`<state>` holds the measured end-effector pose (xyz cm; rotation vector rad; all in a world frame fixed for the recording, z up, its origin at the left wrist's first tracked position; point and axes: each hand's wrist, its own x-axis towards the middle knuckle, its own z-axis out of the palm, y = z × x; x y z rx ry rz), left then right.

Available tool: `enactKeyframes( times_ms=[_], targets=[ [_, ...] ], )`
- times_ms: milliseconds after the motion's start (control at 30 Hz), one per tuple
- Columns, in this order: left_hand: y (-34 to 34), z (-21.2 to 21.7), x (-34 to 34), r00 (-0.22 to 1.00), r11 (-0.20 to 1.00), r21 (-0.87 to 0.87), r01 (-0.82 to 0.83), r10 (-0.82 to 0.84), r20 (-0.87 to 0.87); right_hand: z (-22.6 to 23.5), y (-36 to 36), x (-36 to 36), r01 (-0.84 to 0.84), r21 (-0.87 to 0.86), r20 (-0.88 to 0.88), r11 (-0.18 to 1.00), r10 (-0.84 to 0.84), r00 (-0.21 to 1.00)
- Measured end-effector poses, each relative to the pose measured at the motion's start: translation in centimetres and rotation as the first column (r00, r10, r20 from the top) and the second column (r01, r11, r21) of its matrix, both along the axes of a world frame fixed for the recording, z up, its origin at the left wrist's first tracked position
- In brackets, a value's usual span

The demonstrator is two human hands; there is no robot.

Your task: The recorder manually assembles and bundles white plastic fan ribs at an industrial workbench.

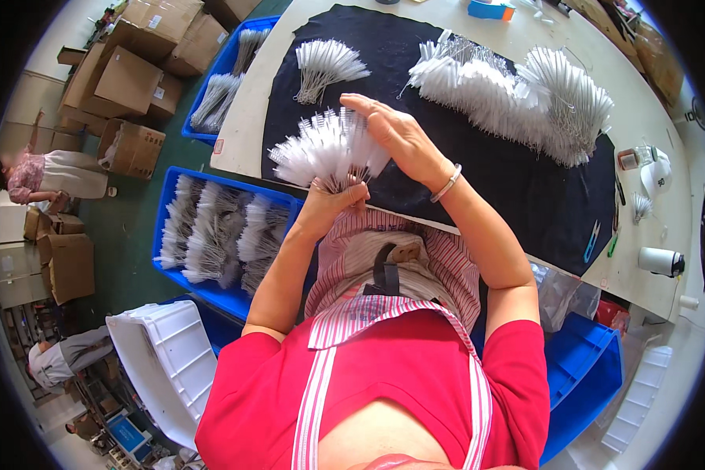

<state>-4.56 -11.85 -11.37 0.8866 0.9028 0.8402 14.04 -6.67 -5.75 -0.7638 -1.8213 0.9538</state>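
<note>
The bench (243, 125) carries the whole spread, and the work on it looks partway along; over much of it lies a dark cloth (525, 200), with white-bristled brushes on thin wire stems set out towards its far side; the near blue crate (211, 291), beside the bench on the left, holds several rows of such brushes lying stems together, which I would judge to be the portion already dealt with; the farther blue crate (200, 138), past it against the bench's left edge, also holds bunches and seems to belong to the same finished share, though only part of it shows; the long heap (486, 86) at the far right of the cloth, lying well apart from both hands, appears to be the larger share left, too dense to count; the held bunch (321, 153), bristles fanned upward above the cloth's near-left part, seems to be the one in hand and not yet set down; the right hand (399, 137) is open, fingers extended along the bunch's right side, whether pressing it or just beside it I cannot tell; the left hand (333, 207) is closed around the gathered stems at the bunch's base; the small bunch (325, 66) lies loose beyond them on the cloth, apart from the heap, perhaps a portion set aside; smallest, a stray tuft (641, 206) rests off the cloth at the right.
</note>
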Motion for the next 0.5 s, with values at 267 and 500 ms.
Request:
enactKeyframes(
  times_ms=[267, 500],
  targets=[
    [0.2, -0.4, 0.2, 0.997, 0.998, 0.014, 0.06, -0.061, 0.049, 0.6, 0.6, -0.4, 0.044, 0.028, -0.027, 0.999, -0.043, 0.999],
    [0.9, 0.3, -0.8, 0.935, 0.992, -0.105, 0.063, -0.022, 0.353, 1.0, 0.5, -0.2, 0.17, 0.123, -0.035, 0.978, -0.167, 0.985]
  ],
)
